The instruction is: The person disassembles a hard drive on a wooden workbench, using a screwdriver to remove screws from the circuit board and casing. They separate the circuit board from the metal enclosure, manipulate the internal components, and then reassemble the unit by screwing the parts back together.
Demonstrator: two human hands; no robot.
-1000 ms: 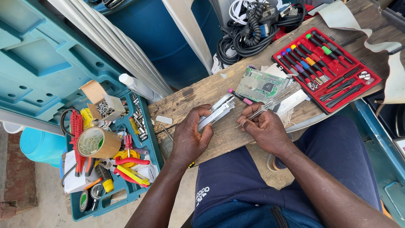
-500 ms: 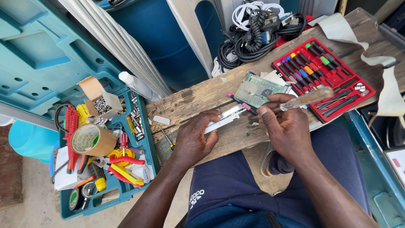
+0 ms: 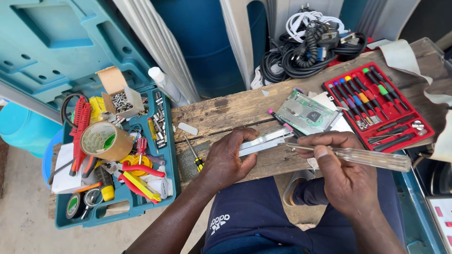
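My left hand (image 3: 229, 160) grips a narrow silver metal part (image 3: 266, 141) and holds it flat on the worn wooden board (image 3: 226, 110). My right hand (image 3: 341, 176) holds a screwdriver with a clear handle (image 3: 372, 159), its thin shaft pointing left to the right end of the silver part. A green circuit board (image 3: 307, 113) lies just behind the part, with a pink-tipped tool (image 3: 278, 120) beside it.
A red tray of colour-handled screwdrivers (image 3: 376, 106) sits at the board's right. A teal tool case (image 3: 165, 155) on the left holds tape, pliers, a box of screws and bits. Black and white cables (image 3: 308, 47) pile up behind. A small screwdriver (image 3: 194, 153) lies on the board.
The view has shifted closer. My right hand moved down and right, and the screwdriver now lies nearly level with its tip at the silver part's end. My left hand still holds the part.
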